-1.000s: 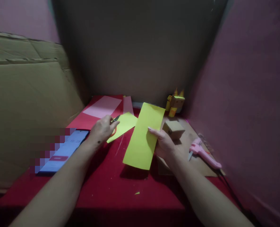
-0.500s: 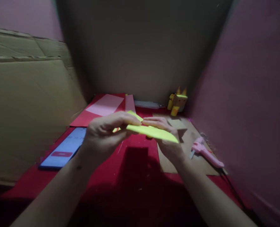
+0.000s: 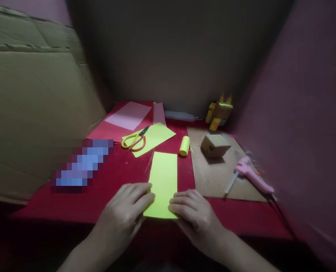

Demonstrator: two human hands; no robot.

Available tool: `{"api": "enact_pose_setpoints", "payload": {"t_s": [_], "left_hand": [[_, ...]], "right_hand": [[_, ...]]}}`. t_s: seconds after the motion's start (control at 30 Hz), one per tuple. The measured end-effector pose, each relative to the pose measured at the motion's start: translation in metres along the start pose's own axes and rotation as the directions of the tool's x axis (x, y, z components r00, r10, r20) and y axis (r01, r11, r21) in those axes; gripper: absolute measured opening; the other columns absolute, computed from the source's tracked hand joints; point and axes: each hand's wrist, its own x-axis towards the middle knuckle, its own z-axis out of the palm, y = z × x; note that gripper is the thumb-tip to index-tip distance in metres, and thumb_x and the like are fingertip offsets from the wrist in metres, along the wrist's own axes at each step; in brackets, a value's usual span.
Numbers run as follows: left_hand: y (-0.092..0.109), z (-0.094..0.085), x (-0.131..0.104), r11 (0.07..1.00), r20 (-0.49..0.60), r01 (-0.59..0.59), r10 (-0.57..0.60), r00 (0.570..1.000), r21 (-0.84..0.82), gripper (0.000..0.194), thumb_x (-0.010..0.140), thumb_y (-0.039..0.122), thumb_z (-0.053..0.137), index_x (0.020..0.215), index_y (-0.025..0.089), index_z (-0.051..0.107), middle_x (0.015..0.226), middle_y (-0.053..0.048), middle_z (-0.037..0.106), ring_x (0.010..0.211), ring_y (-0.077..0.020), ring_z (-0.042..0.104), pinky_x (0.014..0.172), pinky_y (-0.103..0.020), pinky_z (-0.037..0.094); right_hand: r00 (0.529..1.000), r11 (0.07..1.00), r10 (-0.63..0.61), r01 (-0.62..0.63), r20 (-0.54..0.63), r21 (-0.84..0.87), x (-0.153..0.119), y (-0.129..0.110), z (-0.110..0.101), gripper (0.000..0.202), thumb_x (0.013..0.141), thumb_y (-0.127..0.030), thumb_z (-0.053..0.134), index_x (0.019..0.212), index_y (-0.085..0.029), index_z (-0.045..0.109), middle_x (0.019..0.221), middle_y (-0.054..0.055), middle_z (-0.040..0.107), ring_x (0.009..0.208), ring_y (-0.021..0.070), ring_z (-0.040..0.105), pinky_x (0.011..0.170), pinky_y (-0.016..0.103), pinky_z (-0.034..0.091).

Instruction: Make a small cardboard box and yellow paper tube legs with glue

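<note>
A yellow paper strip [image 3: 164,181] lies lengthwise on the red cloth near its front edge. My left hand [image 3: 129,207] grips the strip's left edge near the bottom, fingers curled and pressed together. On the opposite edge, my right hand [image 3: 194,213] holds it between thumb and fingers. Beyond the strip, scissors [image 3: 135,142] with yellow and orange handles rest on a larger yellow sheet [image 3: 159,136]. A small yellow paper roll [image 3: 184,146] stands right of that sheet.
On the right, a cardboard sheet [image 3: 202,173] bears a small cardboard box [image 3: 215,146] and a pink glue gun [image 3: 253,176] with a cord. A cardboard figure [image 3: 223,111] stands behind. Pink paper [image 3: 129,115] lies at the back left; a pixelated blue object [image 3: 84,166] is left.
The yellow strip has come down and nearer, from edge-on in the air to flat between my hands. Both hands have lowered, uncovering the scissors, yellow sheet and roll.
</note>
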Motion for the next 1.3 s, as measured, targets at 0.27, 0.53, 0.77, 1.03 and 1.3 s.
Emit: {"api": "enact_pose_setpoints", "payload": {"t_s": [0.27, 0.53, 0.77, 1.03, 1.3], "left_hand": [[0.011, -0.004, -0.003, 0.977, 0.08, 0.11, -0.096, 0.992, -0.184, 0.011, 0.091, 0.015, 0.05, 0.091, 0.019, 0.061, 0.083, -0.002, 0.059, 0.078, -0.0157, 0.051, 0.069, -0.029, 0.041], [0.009, 0.0, 0.012, 0.908, 0.098, 0.369, -0.356, 0.929, -0.2, 0.018, 0.093, 0.029, 0.045, 0.089, 0.022, 0.061, 0.079, -0.001, 0.065, 0.074, -0.0163, 0.058, 0.067, -0.029, 0.046], [0.007, 0.0, 0.014, 0.901, 0.224, 0.398, -0.358, 0.906, -0.17, 0.019, 0.093, 0.03, 0.045, 0.087, 0.021, 0.061, 0.082, 0.0, 0.065, 0.077, -0.0173, 0.058, 0.071, -0.03, 0.044], [0.007, 0.006, 0.017, 0.93, 0.3, 0.36, -0.324, 0.897, -0.072, 0.024, 0.096, 0.031, 0.039, 0.09, 0.021, 0.06, 0.083, -0.002, 0.058, 0.076, -0.0192, 0.052, 0.07, -0.034, 0.04], [0.008, -0.001, 0.012, 0.955, 0.292, 0.264, -0.215, 0.932, -0.138, 0.017, 0.095, 0.031, 0.044, 0.096, 0.02, 0.056, 0.098, -0.006, 0.052, 0.09, -0.0201, 0.05, 0.076, -0.034, 0.043]], "right_hand": [[0.991, 0.986, 0.133, -0.134, 0.02, 0.102, 0.003, -0.006, -0.008, 0.016, 0.087, -0.013, 0.054, 0.102, -0.017, 0.06, 0.092, 0.009, 0.068, 0.09, 0.0204, 0.061, 0.078, 0.036, 0.051], [0.844, 0.786, 0.535, -0.514, 0.039, 0.343, 0.012, 0.001, 0.0, 0.008, 0.088, -0.019, 0.053, 0.092, -0.021, 0.06, 0.081, 0.002, 0.063, 0.074, 0.0158, 0.059, 0.066, 0.029, 0.049], [0.874, 0.835, 0.482, -0.48, 0.064, 0.271, 0.014, -0.005, -0.004, 0.019, 0.082, -0.019, 0.062, 0.101, -0.018, 0.06, 0.09, 0.006, 0.062, 0.082, 0.0188, 0.059, 0.072, 0.032, 0.051], [0.988, 0.978, 0.157, -0.154, 0.009, -0.142, 0.007, -0.007, 0.009, 0.015, 0.087, -0.013, 0.053, 0.1, -0.016, 0.061, 0.101, 0.013, 0.06, 0.089, 0.0231, 0.055, 0.074, 0.039, 0.049], [0.973, 0.975, 0.213, -0.205, 0.085, -0.088, 0.012, -0.007, 0.005, 0.015, 0.088, -0.013, 0.051, 0.099, -0.016, 0.061, 0.089, 0.01, 0.064, 0.083, 0.0219, 0.053, 0.071, 0.038, 0.047]]}}
